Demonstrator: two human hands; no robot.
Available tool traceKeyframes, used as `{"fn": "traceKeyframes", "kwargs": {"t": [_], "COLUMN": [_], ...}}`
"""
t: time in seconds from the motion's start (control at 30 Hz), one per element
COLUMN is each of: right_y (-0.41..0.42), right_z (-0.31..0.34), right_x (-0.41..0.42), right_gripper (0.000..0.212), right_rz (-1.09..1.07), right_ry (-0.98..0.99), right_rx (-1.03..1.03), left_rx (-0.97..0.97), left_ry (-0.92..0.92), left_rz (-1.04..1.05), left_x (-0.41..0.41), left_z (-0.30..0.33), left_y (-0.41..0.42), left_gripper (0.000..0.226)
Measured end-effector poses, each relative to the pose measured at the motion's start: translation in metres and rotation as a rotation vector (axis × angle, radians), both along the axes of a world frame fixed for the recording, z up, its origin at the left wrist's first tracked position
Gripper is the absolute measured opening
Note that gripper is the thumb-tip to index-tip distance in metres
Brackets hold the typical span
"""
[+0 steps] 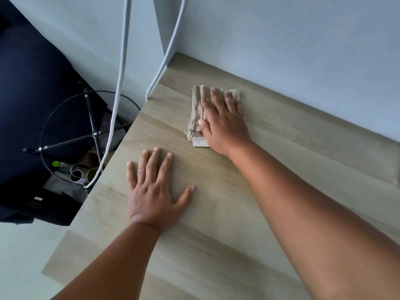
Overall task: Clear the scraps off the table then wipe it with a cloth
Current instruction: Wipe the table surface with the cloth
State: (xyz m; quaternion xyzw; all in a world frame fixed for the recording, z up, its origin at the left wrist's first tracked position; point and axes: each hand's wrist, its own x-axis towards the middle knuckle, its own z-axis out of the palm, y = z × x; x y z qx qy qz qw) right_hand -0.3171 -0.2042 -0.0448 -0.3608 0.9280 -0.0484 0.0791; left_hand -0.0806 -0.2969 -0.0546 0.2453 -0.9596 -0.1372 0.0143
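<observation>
Cloth (198,118), folded and beige, lies on the far part of the tabletop (281,152) near the wall, pinned under the right hand (223,122). No scraps show on the wood, so the wiping step looks to be in hand. The next move probably calls for steady downward pressure while sweeping the cloth across the unwiped near surface. The right hand lies flat, fingers spread on the cloth, thumb at its left edge. The left hand (153,189) rests open, palm down, bracing on bare wood nearer the left edge.
</observation>
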Motion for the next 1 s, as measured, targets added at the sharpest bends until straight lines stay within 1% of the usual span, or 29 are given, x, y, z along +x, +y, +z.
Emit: {"fn": "traceKeyframes", "kwargs": {"t": [0.07, 0.1, 0.2, 0.33, 0.43, 0.63, 0.73, 0.87, 0.93, 1.0], "right_y": [0.034, 0.051, 0.082, 0.057, 0.014, -0.057, -0.067, -0.045, -0.024, -0.012], "right_z": [-0.001, -0.001, -0.001, -0.003, -0.002, -0.001, -0.001, -0.001, -0.002, -0.002], "right_x": [0.004, 0.004, -0.002, -0.012, -0.02, -0.033, -0.036, -0.023, -0.017, -0.015], "right_gripper": [0.071, 0.073, 0.074, 0.069, 0.07, 0.068, 0.066, 0.067, 0.069, 0.071], "right_rz": [0.076, 0.057, -0.118, -0.289, -0.339, -0.272, -0.156, 0.019, 0.013, -0.04], "right_ry": [0.013, 0.017, 0.038, 0.052, 0.024, 0.001, 0.001, -0.01, 0.053, 0.113], "right_rx": [0.007, 0.017, 0.072, 0.068, 0.054, 0.008, 0.003, -0.006, -0.023, -0.015], "left_rx": [0.002, 0.005, 0.005, -0.007, -0.019, -0.01, -0.016, -0.026, -0.028, -0.029], "left_ry": [0.015, 0.024, 0.042, 0.043, 0.047, 0.028, 0.028, 0.017, 0.017, 0.023], "left_rz": [0.004, 0.006, 0.002, 0.003, 0.0, 0.009, 0.006, 0.003, 0.005, 0.008], "left_x": [0.0, 0.0, 0.001, 0.0, 0.001, -0.001, -0.002, -0.002, -0.002, -0.001], "left_z": [-0.001, -0.002, -0.004, -0.006, -0.008, -0.005, -0.005, -0.005, -0.005, -0.005], "left_y": [0.001, 0.001, 0.0, 0.001, 0.0, 0.001, 0.002, 0.002, 0.002, 0.001], "left_gripper": [0.096, 0.096, 0.096, 0.095, 0.095, 0.096, 0.095, 0.095, 0.095, 0.095]}}
